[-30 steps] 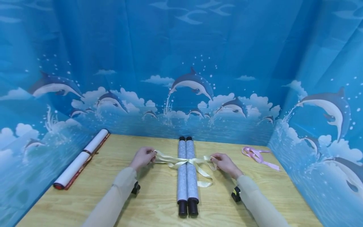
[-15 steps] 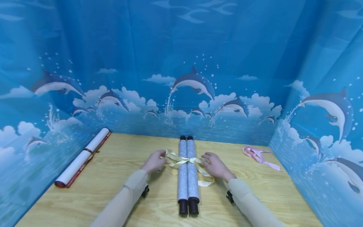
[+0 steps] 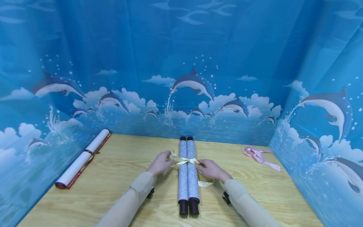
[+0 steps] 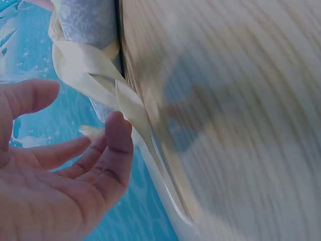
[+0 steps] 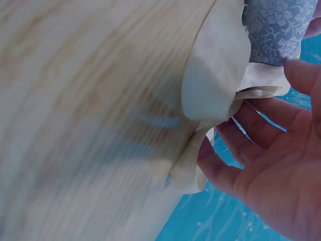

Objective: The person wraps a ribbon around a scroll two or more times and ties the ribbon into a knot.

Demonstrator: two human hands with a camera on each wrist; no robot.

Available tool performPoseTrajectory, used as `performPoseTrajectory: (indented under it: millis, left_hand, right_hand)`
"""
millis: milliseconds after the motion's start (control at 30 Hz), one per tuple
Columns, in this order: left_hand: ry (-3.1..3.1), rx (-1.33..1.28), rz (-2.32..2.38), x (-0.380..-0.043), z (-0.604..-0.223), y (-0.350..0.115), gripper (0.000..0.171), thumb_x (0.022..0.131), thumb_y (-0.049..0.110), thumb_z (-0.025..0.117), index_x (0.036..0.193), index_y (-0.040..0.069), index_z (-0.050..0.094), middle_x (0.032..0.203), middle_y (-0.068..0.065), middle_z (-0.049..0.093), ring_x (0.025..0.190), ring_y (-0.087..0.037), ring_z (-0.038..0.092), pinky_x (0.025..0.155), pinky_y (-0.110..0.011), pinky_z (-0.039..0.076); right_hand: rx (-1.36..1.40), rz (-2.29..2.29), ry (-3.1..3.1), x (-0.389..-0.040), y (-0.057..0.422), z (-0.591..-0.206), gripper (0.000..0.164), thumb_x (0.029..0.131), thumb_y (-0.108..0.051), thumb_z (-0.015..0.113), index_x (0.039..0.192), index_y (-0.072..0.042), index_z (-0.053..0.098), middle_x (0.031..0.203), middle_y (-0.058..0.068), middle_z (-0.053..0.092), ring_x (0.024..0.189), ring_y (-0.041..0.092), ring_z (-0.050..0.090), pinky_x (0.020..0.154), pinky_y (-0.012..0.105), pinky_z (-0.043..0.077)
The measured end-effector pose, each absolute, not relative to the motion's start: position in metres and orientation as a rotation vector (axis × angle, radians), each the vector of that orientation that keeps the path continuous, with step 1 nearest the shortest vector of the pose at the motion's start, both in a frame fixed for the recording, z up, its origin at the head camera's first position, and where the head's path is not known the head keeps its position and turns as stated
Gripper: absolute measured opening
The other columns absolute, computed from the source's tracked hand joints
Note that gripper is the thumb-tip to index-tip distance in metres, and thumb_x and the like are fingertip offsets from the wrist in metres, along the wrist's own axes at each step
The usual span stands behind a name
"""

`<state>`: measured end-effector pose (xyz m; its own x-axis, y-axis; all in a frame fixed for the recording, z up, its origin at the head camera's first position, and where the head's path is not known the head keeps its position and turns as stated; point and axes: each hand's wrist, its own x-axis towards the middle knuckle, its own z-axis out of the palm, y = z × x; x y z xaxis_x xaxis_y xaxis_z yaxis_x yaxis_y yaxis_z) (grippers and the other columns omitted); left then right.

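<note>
Two rolled scrolls with pale blue-grey floral covers and dark end knobs lie side by side at the table's middle. A cream ribbon circles them and is tied in a bow on top. At the bow's left side is my left hand; in the left wrist view its fingertips are at the ribbon, the thumb held apart. From the right my right hand reaches the bow, fingers against the ribbon and thumb tip near the covered roll. A cream ribbon tail lies right of the scrolls.
A white rolled scroll with a dark band and red edging lies along the table's left side. A pink ribbon lies loose at the right. Blue dolphin-print curtains border the wooden table at back and sides.
Both hands have moved inward from the outstretched ribbon loops to the bow beside the scrolls. The right hand let go of its loop. The scrolls have stayed in place.
</note>
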<state>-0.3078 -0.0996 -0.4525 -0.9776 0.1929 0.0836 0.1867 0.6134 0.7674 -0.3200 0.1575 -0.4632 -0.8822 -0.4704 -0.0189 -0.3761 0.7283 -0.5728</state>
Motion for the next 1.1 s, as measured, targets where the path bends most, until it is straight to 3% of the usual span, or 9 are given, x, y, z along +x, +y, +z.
performPoseTrajectory:
  millis: [133,233,367,467,567,667,767,900,1100]
  left_hand:
    - [2.836,0.341,1.313,-0.305,-0.453,-0.091,0.054,0.091,0.019,0.063,0.135,-0.01,0.049,0.118,-0.028,0.062,0.1,-0.035,0.063,0.086,-0.047,0.053]
    - [2.934,0.393,1.226,-0.301,-0.455,-0.082,0.05,0.092,0.023,0.063,0.128,-0.011,0.055,0.116,-0.027,0.064,0.105,-0.038,0.062,0.092,-0.05,0.051]
    - [3.072,0.447,1.055,-0.295,-0.455,-0.071,0.033,0.091,0.031,0.066,0.096,-0.002,0.067,0.09,-0.015,0.067,0.081,-0.028,0.063,0.073,-0.042,0.052]
    - [3.033,0.443,1.014,-0.292,-0.453,-0.064,0.036,0.09,0.039,0.067,0.087,0.004,0.065,0.078,-0.008,0.062,0.065,-0.02,0.055,0.058,-0.035,0.046]
    - [2.946,0.422,0.991,-0.289,-0.451,-0.057,0.055,0.087,0.049,0.067,0.105,-0.003,0.064,0.088,-0.015,0.065,0.072,-0.024,0.06,0.062,-0.038,0.05]
    - [2.873,0.376,0.916,-0.286,-0.45,-0.051,0.087,0.085,0.058,0.066,0.132,-0.013,0.048,0.119,-0.029,0.062,0.103,-0.036,0.064,0.085,-0.045,0.053]
    - [2.823,0.322,0.875,-0.283,-0.447,-0.045,0.107,0.08,0.063,0.067,0.143,-0.015,0.032,0.134,-0.035,0.05,0.118,-0.041,0.057,0.098,-0.047,0.049]
    - [2.824,0.296,0.844,-0.282,-0.442,-0.038,0.109,0.075,0.063,0.072,0.139,-0.016,0.033,0.121,-0.033,0.055,0.097,-0.035,0.063,0.084,-0.043,0.054]
    - [2.883,0.274,0.749,-0.281,-0.439,-0.032,0.109,0.071,0.058,0.076,0.133,-0.02,0.032,0.111,-0.03,0.054,0.074,-0.027,0.058,0.063,-0.034,0.053]
  right_hand:
    - [-0.713,-0.872,2.764,-0.32,0.158,-0.464,0.025,0.103,-0.028,0.048,0.095,-0.012,0.065,0.07,-0.001,0.051,0.065,0.013,0.049,0.065,0.032,0.043]
    - [-0.735,-0.878,2.768,-0.319,0.156,-0.464,0.028,0.103,-0.026,0.048,0.09,-0.01,0.065,0.068,-0.003,0.05,0.062,0.012,0.047,0.063,0.03,0.043]
    - [-0.731,-0.886,2.774,-0.317,0.154,-0.463,0.031,0.103,-0.024,0.047,0.082,-0.007,0.062,0.064,-0.003,0.046,0.057,0.011,0.042,0.057,0.028,0.04]
    - [-0.716,-0.889,2.779,-0.315,0.152,-0.462,0.03,0.103,-0.024,0.048,0.081,-0.007,0.061,0.063,-0.003,0.045,0.056,0.011,0.041,0.056,0.028,0.038]
    - [-0.685,-0.907,2.766,-0.315,0.151,-0.463,0.031,0.103,-0.024,0.049,0.08,-0.006,0.06,0.063,-0.003,0.045,0.056,0.011,0.041,0.055,0.027,0.038]
    - [-0.642,-0.938,2.741,-0.315,0.152,-0.464,0.032,0.102,-0.026,0.051,0.078,-0.006,0.06,0.061,-0.004,0.044,0.054,0.009,0.04,0.053,0.025,0.037]
    - [-0.613,-0.979,2.735,-0.316,0.152,-0.464,0.034,0.1,-0.027,0.054,0.074,-0.006,0.06,0.058,-0.006,0.044,0.052,0.008,0.039,0.051,0.023,0.035]
    - [-0.602,-1.017,2.75,-0.317,0.152,-0.465,0.035,0.098,-0.028,0.058,0.072,-0.006,0.061,0.057,-0.006,0.045,0.051,0.007,0.039,0.049,0.022,0.034]
    - [-0.605,-1.053,2.739,-0.316,0.146,-0.465,0.034,0.097,-0.029,0.06,0.073,-0.005,0.063,0.058,-0.006,0.048,0.052,0.007,0.042,0.05,0.022,0.036]
